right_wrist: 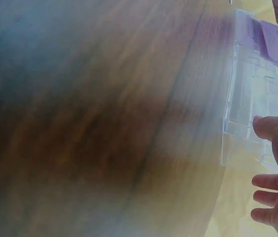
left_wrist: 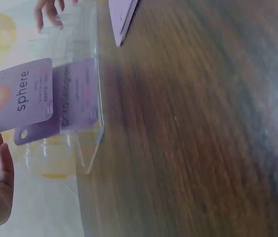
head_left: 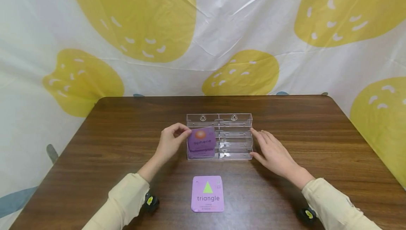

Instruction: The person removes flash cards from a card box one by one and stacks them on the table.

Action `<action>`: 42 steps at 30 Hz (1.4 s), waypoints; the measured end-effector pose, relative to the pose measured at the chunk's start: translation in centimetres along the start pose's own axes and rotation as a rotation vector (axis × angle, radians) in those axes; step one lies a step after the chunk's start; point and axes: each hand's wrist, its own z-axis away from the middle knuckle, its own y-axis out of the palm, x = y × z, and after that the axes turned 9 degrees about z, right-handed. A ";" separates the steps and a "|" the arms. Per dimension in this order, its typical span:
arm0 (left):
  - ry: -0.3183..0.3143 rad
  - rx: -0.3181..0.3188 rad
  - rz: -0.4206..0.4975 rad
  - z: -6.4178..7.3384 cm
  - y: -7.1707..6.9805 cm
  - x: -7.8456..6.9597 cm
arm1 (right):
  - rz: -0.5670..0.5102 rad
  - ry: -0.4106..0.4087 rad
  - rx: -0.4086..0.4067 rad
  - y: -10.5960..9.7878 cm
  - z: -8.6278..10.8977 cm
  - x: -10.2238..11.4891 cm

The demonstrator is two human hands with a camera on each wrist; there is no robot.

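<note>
My left hand (head_left: 169,143) pinches a purple card (head_left: 202,135) reading "sphere", with an orange ball on it, by its upper left edge. The card is held tilted over the left column of a clear plastic tiered holder (head_left: 236,155). Behind and below it, a second purple card (left_wrist: 80,96) stands in a front left pocket; its lettering seems to read "parallelogram" and is partly covered. At the holder's right side, my right hand (head_left: 276,154) rests its fingertips and thumb against the edge, fingers extended. The right column's pockets show clear plastic only.
A purple card (head_left: 207,203) with a green triangle and the word "triangle" lies on the brown wooden table (head_left: 133,117) in front of the holder. Behind the table hangs a white cloth (head_left: 241,22) with yellow fruit shapes.
</note>
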 end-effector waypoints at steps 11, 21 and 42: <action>-0.042 0.082 0.098 1.2 0.6 1.3 | 0.001 -0.010 -0.028 0.1 -0.1 -0.1; -0.140 0.141 0.132 3.1 0.8 1.9 | 0.004 -0.011 -0.031 0.1 0.0 -0.1; -0.360 0.309 0.306 5.9 0.2 2.3 | 0.016 -0.026 -0.037 0.2 -0.1 -0.1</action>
